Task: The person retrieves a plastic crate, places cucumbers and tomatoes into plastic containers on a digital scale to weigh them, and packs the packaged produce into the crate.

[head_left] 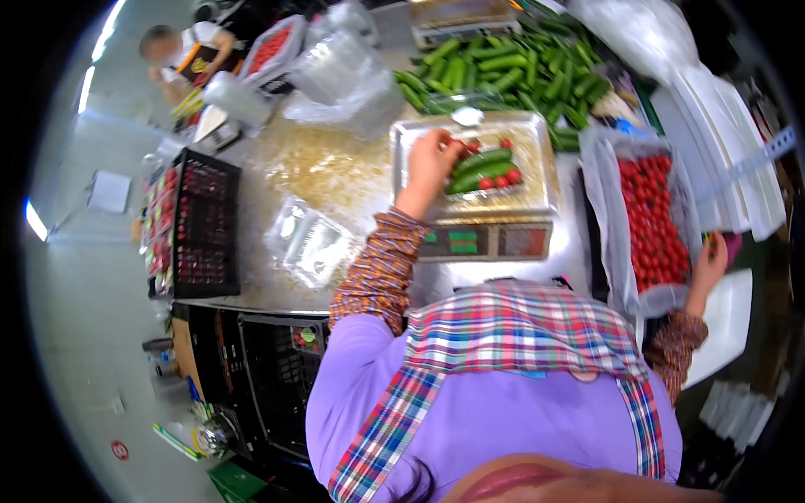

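My left hand is over the left side of a metal scale tray, its fingers closed together at a red tomato beside two green cucumbers. More small red tomatoes lie along the cucumbers on the tray. The scale's display panel faces me with green digits. At the right, my right hand is just outside a lined crate of red tomatoes, fingers bent together; what they hold, if anything, is too small to name.
Many cucumbers are heaped behind the scale. Clear plastic bags lie left of it, near a black crate of packed goods. White trays stand at the right. Another person is at the far left.
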